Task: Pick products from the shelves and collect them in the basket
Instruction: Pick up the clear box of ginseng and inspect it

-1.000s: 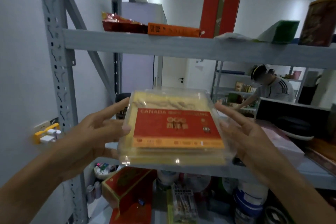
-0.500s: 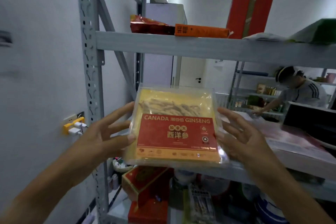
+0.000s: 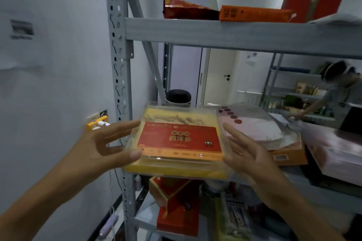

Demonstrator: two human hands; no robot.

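Head view: a flat, clear-lidded ginseng box point(image 3: 179, 141) with a red label and yellow tray sits between the two hands, level with the middle shelf point(image 3: 333, 190) and just in front of its edge. The left hand point(image 3: 101, 146) holds the box's left side, thumb laid over the near corner of the lid and the other fingers reaching along the left wall and beneath. The right hand point(image 3: 246, 152) presses flat against the right side with fingers nearly straight, more a clamp than a wrap. Just beyond the right hand a pink packet point(image 3: 254, 127) lies on an orange carton point(image 3: 288, 154); behind the box, past both hands, a black cap point(image 3: 178, 95) shows. Below the hands a red carton point(image 3: 176, 205) stands on the lower shelf. The basket is not in view.

The box looks light and stiff, but the glossy plastic is probably slippery and the thin lid may flex or pop under a hard squeeze. The safer hold is likely on opposite side walls with fingers under the base, kept level so the contents stay put.
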